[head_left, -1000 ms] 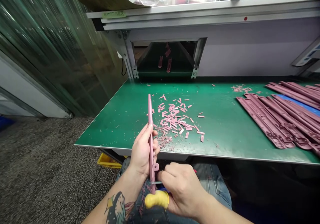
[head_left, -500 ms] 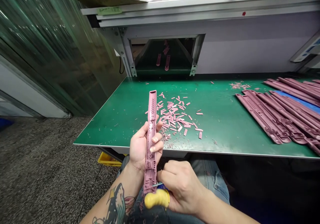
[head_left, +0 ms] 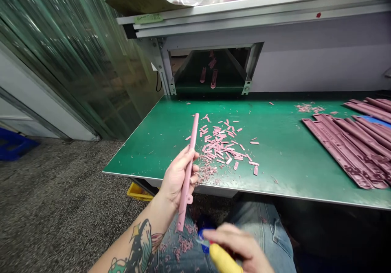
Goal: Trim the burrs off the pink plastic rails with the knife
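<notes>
Green tabletop (head_left: 284,134), metal-edged, speckled floor (head_left: 64,208) off its left side, yellow bin (head_left: 139,192) below the front-left corner. Pink plastic part (head_left: 182,210) is in my left hand (head_left: 176,177), slanted across the tabletop's front edge: far end above the surface, near end over my jeans (head_left: 256,216). Left fingers are curled round its middle, thumb along one side, fingertips at the other. Part sticks out past both ends of the grip; small holed tab (head_left: 190,199) on its right side, just below the fingers.

Right hand (head_left: 241,242) is off the part, lower right, motion-blurred. Its fingers are closed on a thin-bladed tool (head_left: 202,243), yellow cover (head_left: 223,260) on one digit. Blade is near the part's lower end, not touching.

Small pink offcuts (head_left: 220,143) are scattered just right of the part, fine shavings (head_left: 207,174) by the front edge. Long pink pieces (head_left: 345,149) piled at the tabletop's right side. More shavings (head_left: 185,244) on my jeans.
</notes>
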`<state>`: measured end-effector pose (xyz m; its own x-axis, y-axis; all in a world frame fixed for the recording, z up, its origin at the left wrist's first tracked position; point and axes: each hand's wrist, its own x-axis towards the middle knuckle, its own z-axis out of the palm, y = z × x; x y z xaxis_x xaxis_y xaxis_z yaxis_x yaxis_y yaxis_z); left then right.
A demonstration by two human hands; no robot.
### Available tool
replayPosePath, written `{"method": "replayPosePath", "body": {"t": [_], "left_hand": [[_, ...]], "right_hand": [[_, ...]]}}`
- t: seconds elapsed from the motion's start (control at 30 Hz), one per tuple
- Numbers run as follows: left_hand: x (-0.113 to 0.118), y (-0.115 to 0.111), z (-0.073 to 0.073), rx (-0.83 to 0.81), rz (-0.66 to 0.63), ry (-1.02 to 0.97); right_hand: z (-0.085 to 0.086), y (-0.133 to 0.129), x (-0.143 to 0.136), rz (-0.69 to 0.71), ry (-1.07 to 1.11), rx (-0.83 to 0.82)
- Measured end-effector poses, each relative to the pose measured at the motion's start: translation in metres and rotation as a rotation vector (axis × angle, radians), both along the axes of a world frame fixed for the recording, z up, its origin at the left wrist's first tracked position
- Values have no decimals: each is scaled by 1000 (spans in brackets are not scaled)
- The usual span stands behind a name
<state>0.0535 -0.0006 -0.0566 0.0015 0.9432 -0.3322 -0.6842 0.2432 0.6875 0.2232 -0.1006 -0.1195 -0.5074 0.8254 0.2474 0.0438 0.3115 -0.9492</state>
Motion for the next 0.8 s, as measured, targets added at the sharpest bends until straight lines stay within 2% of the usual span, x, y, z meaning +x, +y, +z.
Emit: {"method": "replayPosePath", "body": {"t": [0.1,0.2,0.43,0.53,0.57,0.63,0.67,0.73,0.8], "left_hand": [[3,1,1,4,-64,189],[7,1,2,7,-124,317],[12,-3,-4,50,-189,448],[13,-3,-3,57,-181,477],[14,-2,-2,62,-170,484],[18,0,0,86,-140,495],[22,2,1,105,-122,501],[29,3,5,147,-82,523],[35,0,10,179,-61,553]], "right_hand": [[31,24,5,-87,-123,264],[45,33,6,-103,-252,363],[32,30,11,-149,-402,346],[25,28,10,-313,-283,446],[23,29,8,-396,-205,423],[23,32,-2,-488,-25,209],[24,34,-8,-458,65,44],[27,42,-21,-301,241,-271],[29,49,-27,-184,409,-449]]}}
